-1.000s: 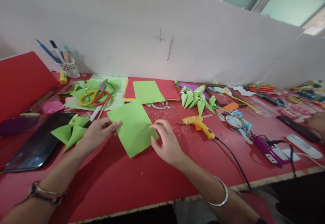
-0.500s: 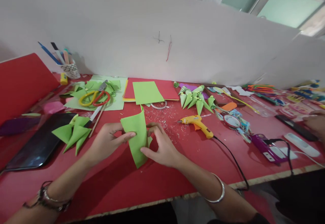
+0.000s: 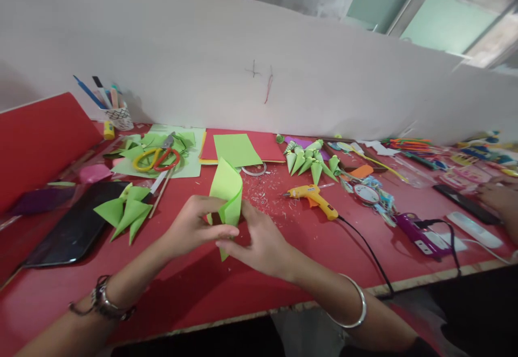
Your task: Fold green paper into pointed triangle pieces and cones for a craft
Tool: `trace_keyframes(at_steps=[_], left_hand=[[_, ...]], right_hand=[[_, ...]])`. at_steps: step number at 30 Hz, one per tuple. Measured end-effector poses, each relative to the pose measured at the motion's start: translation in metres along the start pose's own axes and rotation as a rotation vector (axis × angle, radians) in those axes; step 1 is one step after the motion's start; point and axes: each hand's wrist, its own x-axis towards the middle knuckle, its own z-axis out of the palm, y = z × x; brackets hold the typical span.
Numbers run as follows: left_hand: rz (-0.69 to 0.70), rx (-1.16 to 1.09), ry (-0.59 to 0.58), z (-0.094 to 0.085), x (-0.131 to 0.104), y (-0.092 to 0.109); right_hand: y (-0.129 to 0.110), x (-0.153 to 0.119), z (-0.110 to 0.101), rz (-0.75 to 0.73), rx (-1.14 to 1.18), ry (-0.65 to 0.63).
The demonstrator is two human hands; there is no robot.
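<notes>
A piece of bright green paper [image 3: 226, 187], curled round on itself, is held upright above the red table. My left hand [image 3: 202, 225] pinches its lower left side, thumb in front and fingers behind. On its right side, my right hand [image 3: 259, 238] grips the same paper between thumb and fingers; part of the paper is hidden by both hands. Left of my hands, several folded green paper cones [image 3: 126, 211] lie partly on a black phone or tablet [image 3: 73, 238]. Beyond the paper is a flat green sheet [image 3: 237, 150] on red sheets [image 3: 263, 144].
Scissors [image 3: 157, 158] lie on green scraps at the left back. A yellow glue gun [image 3: 311, 198] with a black cord rests to the right, near several small green cones [image 3: 307, 160]. Far right are a purple power strip [image 3: 423, 235] and another person's hand [image 3: 499, 198].
The green paper has gone from a nearly flat, hanging strip to a curled, upright shape. Both hands have come closer together around it. The view has shifted slightly.
</notes>
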Motion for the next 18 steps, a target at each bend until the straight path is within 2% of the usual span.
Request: trace_keyframes(at_steps=[7, 13, 15, 18], left_hand=[[0.021, -0.076, 0.014, -0.002, -0.006, 0.0], [0.013, 0.004, -0.005, -0.005, -0.011, 0.004], [-0.025, -0.001, -0.003, -0.007, -0.015, 0.006], [-0.183, -0.068, -0.008, -0.015, -0.026, 0.003]], right_hand=[[-0.018, 0.002, -0.007, -0.081, -0.17, -0.067], [-0.02, 0.004, -0.013, -0.083, -0.165, -0.075], [-0.016, 0.004, -0.017, -0.053, -0.16, -0.019], [-0.006, 0.005, -0.026, 0.039, -0.118, 0.124]])
